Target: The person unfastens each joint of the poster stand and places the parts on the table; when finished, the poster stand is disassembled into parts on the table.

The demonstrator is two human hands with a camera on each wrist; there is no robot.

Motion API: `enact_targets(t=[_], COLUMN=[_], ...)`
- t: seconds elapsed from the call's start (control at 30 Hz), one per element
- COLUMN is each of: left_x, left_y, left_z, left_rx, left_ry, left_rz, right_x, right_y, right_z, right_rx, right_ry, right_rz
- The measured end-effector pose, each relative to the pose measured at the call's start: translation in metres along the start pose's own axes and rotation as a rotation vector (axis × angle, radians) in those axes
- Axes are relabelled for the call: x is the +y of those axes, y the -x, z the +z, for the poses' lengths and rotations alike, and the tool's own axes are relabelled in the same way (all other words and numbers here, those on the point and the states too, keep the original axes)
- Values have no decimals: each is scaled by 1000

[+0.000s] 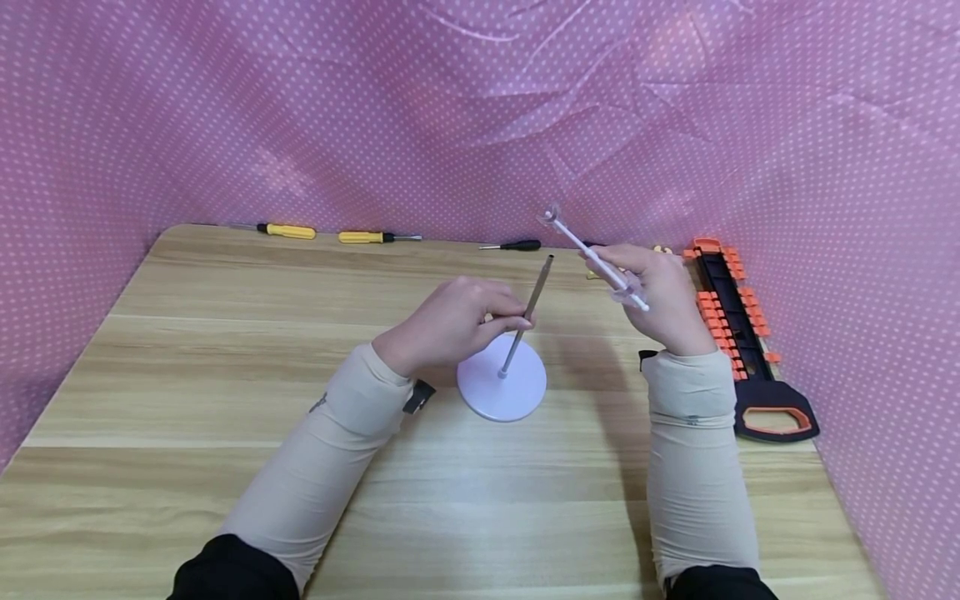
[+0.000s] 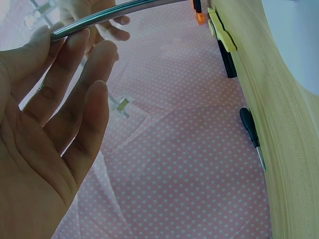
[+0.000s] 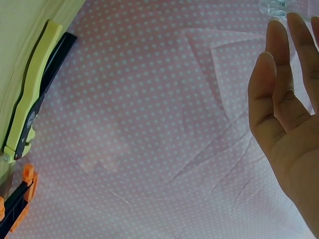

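A thin metal rod rises, tilted to the right, from a round white base on the table. My left hand pinches this rod near its upper part between thumb and fingertips; the left wrist view shows the other fingers spread loosely below the rod. Raised to the right of the rod's top, my right hand holds a slim white bar with clear plastic pieces at both ends. One clear piece appears beyond the right fingertips in the right wrist view, where the grip itself is mostly out of frame.
Two yellow-handled screwdrivers and a black screwdriver lie along the back edge. A yellow-and-black hand tool and an orange-and-black rack with a handle lie at the right. A pink dotted curtain surrounds the table.
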State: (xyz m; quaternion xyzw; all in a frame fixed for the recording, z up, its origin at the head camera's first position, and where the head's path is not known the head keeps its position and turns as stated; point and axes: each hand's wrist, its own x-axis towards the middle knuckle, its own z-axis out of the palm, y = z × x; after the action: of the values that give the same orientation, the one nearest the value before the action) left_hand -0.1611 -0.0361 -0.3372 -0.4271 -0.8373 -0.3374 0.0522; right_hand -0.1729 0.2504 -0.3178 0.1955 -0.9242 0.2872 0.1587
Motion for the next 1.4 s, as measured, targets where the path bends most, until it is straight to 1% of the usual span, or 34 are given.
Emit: enact_targets(t=[0.17, 0.5, 0.83, 1.13, 1.4], left_x=[0, -1, -2, -1, -1], left_y=[0, 0, -1, -1, -1], left_z=[0, 0, 1, 0, 1], left_rx=[1, 3, 5, 3, 4], left_ry=[3, 3, 6, 6, 13], left_rz=[1, 3, 6, 4, 4], right_x=[1, 4, 7, 9, 10], right_y=[0, -1, 0, -1, 0], right_z=[1, 3, 3, 5, 7], right_rx=[-19, -29, -81, -157, -202], right_ry=[7, 22, 6, -52, -37], right_rz=[1, 2, 23, 91, 110])
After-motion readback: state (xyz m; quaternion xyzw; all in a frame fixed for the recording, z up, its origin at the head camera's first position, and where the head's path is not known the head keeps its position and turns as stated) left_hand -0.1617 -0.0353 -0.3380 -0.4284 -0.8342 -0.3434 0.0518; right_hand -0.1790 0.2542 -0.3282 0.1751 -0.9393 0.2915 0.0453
